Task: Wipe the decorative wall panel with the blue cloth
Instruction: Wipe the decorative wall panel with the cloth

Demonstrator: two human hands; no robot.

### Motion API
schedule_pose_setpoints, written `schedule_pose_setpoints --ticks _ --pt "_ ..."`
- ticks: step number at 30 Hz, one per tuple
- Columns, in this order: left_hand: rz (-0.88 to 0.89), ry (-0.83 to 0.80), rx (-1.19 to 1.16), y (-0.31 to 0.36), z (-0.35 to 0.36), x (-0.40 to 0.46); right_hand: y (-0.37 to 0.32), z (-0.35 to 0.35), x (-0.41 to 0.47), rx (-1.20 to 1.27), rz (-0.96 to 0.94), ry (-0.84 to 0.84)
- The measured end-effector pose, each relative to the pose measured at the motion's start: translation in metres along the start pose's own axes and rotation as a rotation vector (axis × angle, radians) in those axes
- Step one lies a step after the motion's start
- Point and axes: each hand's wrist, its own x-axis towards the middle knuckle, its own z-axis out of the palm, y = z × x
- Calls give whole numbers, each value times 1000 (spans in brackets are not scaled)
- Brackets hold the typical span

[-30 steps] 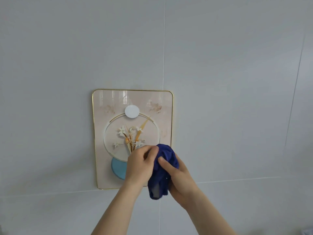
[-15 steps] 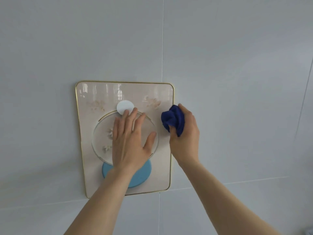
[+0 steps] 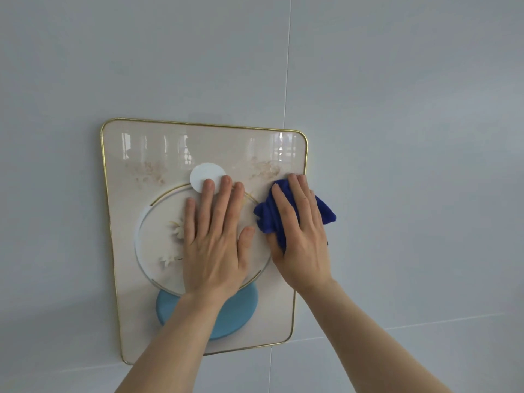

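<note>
The decorative wall panel (image 3: 133,222) hangs on the wall, cream with a thin gold rim, a flower motif, a white disc and a pale blue disc. My left hand (image 3: 215,239) lies flat on its middle, fingers spread, holding nothing. My right hand (image 3: 300,236) presses the bunched dark blue cloth (image 3: 266,219) flat against the panel's right side, near the gold rim. Part of the cloth sticks out past the rim to the right. The hands hide much of the flower motif.
Light grey wall tiles (image 3: 411,137) with thin seams surround the panel on all sides. A vertical seam runs above the panel's right part and a horizontal seam passes below it.
The hands split apart: my left hand went flat onto the panel's middle, my right hand carried the cloth up to the right edge and now presses it flat. The view moved closer.
</note>
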Motion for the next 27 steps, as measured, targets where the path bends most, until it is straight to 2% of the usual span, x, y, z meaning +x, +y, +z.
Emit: schedule_pose_setpoints --ticks 14,21,27 --pt "-8 48 10 1 10 -1 4 8 -53 -33 -17 18" --pt "-5 60 9 0 12 -1 5 -4 -97 -149 -58 -100" --pt "1 74 13 0 13 -1 -4 -15 -96 -214 -53 -139"
